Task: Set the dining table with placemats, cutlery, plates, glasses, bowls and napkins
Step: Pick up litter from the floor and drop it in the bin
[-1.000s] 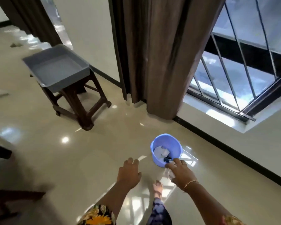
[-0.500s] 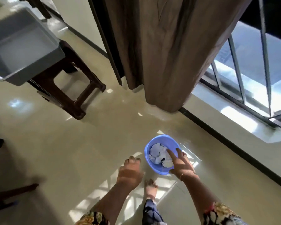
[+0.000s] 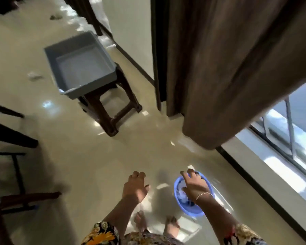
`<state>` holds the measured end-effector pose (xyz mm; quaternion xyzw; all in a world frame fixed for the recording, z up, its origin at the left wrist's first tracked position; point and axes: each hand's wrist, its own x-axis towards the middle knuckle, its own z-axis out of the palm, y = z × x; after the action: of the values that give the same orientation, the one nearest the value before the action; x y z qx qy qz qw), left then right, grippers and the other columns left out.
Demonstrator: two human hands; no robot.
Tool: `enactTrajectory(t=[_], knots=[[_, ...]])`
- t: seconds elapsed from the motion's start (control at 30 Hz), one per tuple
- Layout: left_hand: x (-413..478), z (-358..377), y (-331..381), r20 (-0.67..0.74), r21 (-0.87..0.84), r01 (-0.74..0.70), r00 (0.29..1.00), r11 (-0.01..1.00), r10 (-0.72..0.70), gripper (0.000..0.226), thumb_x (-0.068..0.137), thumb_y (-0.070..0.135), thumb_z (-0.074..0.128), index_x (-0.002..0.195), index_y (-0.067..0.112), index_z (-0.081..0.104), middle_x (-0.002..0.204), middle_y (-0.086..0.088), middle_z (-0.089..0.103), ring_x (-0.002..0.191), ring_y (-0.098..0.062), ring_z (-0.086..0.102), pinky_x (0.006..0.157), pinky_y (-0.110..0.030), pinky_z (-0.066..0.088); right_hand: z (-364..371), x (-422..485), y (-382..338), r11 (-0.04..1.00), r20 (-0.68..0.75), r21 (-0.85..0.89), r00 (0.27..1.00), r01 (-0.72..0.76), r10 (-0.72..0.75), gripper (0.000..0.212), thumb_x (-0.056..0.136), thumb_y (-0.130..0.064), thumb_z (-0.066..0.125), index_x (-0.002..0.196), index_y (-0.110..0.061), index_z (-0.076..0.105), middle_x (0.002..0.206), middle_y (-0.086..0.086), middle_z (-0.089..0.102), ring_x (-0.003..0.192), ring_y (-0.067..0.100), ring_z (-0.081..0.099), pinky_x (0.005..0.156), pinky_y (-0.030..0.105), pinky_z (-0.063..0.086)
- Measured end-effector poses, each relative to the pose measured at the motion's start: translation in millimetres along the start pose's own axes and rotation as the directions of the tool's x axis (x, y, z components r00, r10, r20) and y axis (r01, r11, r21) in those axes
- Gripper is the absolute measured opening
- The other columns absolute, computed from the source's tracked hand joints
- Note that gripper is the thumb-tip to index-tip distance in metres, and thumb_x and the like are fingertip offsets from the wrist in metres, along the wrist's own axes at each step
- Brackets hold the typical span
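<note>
A small blue plastic bowl [image 3: 181,203] stands on the glossy beige floor at the lower right. It holds crumpled white paper napkins [image 3: 181,193] and something dark. My right hand [image 3: 194,184], with a gold bracelet on the wrist, hovers palm down over the bowl. Its fingers are spread and reach the far rim, and I see nothing held in it. My left hand [image 3: 135,188] hangs to the left of the bowl, fingers loosely apart and empty.
A grey plastic tray [image 3: 78,64] rests on a dark brown stool [image 3: 113,106] further back. A brown curtain [image 3: 228,68] and a barred window [image 3: 290,129] are on the right. Dark chair legs [image 3: 10,137] stand at the left. A crumpled scrap [image 3: 34,76] lies on the floor.
My right hand held a white napkin at the bowl's edge, put it into the bowl, and now hovers spread over it. The view has swung, so the stool looks farther away.
</note>
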<state>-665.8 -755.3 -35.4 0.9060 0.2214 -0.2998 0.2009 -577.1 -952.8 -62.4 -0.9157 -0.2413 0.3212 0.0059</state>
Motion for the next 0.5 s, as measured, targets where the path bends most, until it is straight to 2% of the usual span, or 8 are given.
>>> enactTrajectory(t=[0.03, 0.1, 0.3, 0.5], knots=[[-1, -9, -11, -0.028, -0.019, 0.019, 0.999, 1.0, -0.02, 0.045, 0.095, 0.035, 0.046, 0.135, 0.017, 0.036, 0.137, -0.003, 0.036, 0.127, -0.02, 0.038, 0.1, -0.032, 0.041, -10, 7, -17, 0.998, 0.025, -0.002, 0.998, 0.056, -0.056, 0.06, 0.087, -0.031, 0.055, 0.141, -0.023, 0.03, 0.142, 0.008, 0.031, 0.128, 0.028, 0.037, 0.099, 0.035, 0.04], [-1, -27, -37, -0.087, -0.079, 0.058, 0.994, 0.995, -0.064, 0.045, 0.095, 0.036, 0.047, 0.135, 0.017, 0.037, 0.137, -0.003, 0.038, 0.127, -0.019, 0.039, 0.099, -0.032, 0.041, -29, 26, -55, 0.988, -0.013, -0.043, 0.989, 0.148, -0.149, 0.061, 0.09, -0.033, 0.052, 0.144, -0.025, 0.024, 0.146, 0.005, 0.026, 0.132, 0.025, 0.031, 0.103, 0.033, 0.035], [19, -89, -138, -0.19, -0.251, 0.173, 0.956, 0.952, -0.224, 0.048, 0.094, 0.039, 0.049, 0.134, 0.016, 0.039, 0.134, -0.004, 0.04, 0.125, -0.022, 0.04, 0.097, -0.033, 0.043, -83, 96, -194, 0.885, -0.046, -0.231, 0.904, 0.403, -0.424, 0.059, 0.089, -0.034, 0.054, 0.141, -0.025, 0.028, 0.139, 0.003, 0.031, 0.127, 0.024, 0.036, 0.1, 0.031, 0.038], [47, -180, -270, -0.23, -0.298, 0.272, 0.91, 0.915, -0.345, 0.047, 0.094, 0.04, 0.048, 0.133, 0.016, 0.04, 0.134, -0.005, 0.041, 0.125, -0.024, 0.041, 0.098, -0.036, 0.042, -123, 172, -342, 0.823, 0.013, -0.271, 0.857, 0.499, -0.515, 0.057, 0.089, -0.034, 0.055, 0.14, -0.025, 0.03, 0.139, 0.004, 0.031, 0.125, 0.024, 0.038, 0.1, 0.032, 0.039]])
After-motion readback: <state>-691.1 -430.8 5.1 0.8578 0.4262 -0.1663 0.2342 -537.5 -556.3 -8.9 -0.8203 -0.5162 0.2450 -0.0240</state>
